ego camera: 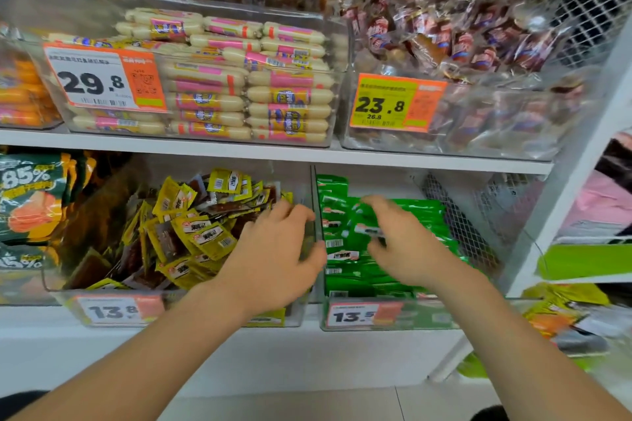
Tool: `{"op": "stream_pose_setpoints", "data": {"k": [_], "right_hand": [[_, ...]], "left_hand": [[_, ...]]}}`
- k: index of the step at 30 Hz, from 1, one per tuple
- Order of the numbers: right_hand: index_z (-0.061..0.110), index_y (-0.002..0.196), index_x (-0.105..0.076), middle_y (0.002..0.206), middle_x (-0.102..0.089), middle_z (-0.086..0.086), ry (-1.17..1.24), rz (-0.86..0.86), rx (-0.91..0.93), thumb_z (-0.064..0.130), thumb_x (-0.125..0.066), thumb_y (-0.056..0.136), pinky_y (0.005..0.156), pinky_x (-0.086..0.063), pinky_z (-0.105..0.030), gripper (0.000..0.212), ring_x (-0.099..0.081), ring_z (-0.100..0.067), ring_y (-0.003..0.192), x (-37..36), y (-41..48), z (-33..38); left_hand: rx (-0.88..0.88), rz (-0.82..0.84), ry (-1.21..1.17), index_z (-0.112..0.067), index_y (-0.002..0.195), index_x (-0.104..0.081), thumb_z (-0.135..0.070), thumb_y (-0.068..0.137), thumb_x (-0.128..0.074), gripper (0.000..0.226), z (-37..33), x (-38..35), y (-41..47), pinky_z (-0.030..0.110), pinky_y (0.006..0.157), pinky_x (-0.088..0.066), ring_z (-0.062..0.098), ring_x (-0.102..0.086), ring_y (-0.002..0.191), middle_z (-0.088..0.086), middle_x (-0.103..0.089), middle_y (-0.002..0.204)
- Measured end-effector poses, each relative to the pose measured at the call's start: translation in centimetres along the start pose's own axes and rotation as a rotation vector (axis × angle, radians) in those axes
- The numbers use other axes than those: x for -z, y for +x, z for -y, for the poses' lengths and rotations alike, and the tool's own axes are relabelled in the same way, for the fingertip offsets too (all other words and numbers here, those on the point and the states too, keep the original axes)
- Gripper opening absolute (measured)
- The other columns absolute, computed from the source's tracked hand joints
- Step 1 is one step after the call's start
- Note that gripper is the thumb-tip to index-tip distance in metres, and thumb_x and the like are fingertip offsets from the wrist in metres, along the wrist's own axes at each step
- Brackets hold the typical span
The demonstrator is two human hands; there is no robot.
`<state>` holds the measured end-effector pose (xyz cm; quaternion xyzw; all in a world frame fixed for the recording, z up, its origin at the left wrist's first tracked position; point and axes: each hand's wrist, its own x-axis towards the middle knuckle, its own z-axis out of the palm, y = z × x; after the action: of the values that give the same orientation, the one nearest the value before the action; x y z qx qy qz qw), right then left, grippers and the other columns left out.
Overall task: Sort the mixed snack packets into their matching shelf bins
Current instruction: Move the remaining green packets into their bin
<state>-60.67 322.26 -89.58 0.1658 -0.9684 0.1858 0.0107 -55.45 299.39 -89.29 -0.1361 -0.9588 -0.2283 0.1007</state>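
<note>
On the lower shelf stand two clear bins. The left bin (65, 297), tagged 13.8, holds several yellow snack packets (201, 236). The right bin (431, 316), tagged 13.5, holds green snack packets (424, 215). My left hand (273, 260) is at the right end of the yellow bin, fingers bent down among the packets and thumb by the clear wall between the bins; what the fingers hold is hidden. My right hand (407, 243) hovers in the green bin, fingers and thumb curled around a green packet (367, 231) with a white label, which is blurred.
The shelf above carries a bin of pale sausage sticks (239, 85) tagged 29.8 and a bin of dark wrapped snacks (455, 44) tagged 23.8. Large green bags (27, 198) sit at the lower left. Wire mesh (461, 215) closes the shelf's right side.
</note>
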Motion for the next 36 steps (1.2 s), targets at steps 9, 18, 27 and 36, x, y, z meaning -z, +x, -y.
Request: {"op": "stream_pose_setpoints", "data": {"k": [9,18,27,36], "right_hand": [[0.026,0.158,-0.038,0.146,-0.041,-0.005,-0.187,0.171,0.155,0.009,-0.06,0.098,0.109,-0.045,-0.051,0.066,-0.044,-0.032,0.135,-2.7,1.1,0.3],[0.027,0.165,0.007,0.164,-0.01,-0.005,-0.277,0.32,-0.051,0.035,-0.043,0.105,0.12,-0.025,-0.061,0.079,-0.013,-0.039,0.147,-2.0,0.2,1.9],[0.026,0.102,-0.066,0.1,-0.052,0.011,0.103,-0.255,0.144,0.01,-0.054,0.093,0.09,-0.043,-0.028,0.022,-0.052,-0.013,0.102,-1.5,-0.1,10.9],[0.019,0.156,-0.029,0.139,-0.047,-0.018,0.021,0.17,0.048,0.003,-0.072,0.079,0.096,-0.055,-0.05,0.089,-0.052,-0.041,0.129,-6.1,11.9,15.9]], "left_hand": [[-0.052,0.049,-0.036,-0.022,0.144,-0.046,-0.034,0.099,-0.047,0.047,0.7,-0.4,0.9,0.045,0.093,-0.055,0.015,-0.063,0.105,-0.003,-0.062,0.129],[0.054,0.063,0.173,-0.031,0.132,-0.056,-0.026,0.099,-0.051,0.033,5.3,2.2,1.0,0.051,0.105,-0.046,0.022,-0.054,0.12,-0.006,-0.055,0.127],[0.262,0.483,0.511,-0.047,0.161,-0.014,-0.11,0.059,-0.02,0.121,10.9,4.5,-0.3,0.062,0.123,0.014,0.038,0.019,0.157,-0.007,0.018,0.171],[0.351,0.462,0.463,-0.065,0.14,-0.017,-0.114,0.04,-0.036,0.114,15.5,6.9,0.1,0.069,0.118,0.016,0.041,0.017,0.155,0.005,-0.009,0.166]]}}
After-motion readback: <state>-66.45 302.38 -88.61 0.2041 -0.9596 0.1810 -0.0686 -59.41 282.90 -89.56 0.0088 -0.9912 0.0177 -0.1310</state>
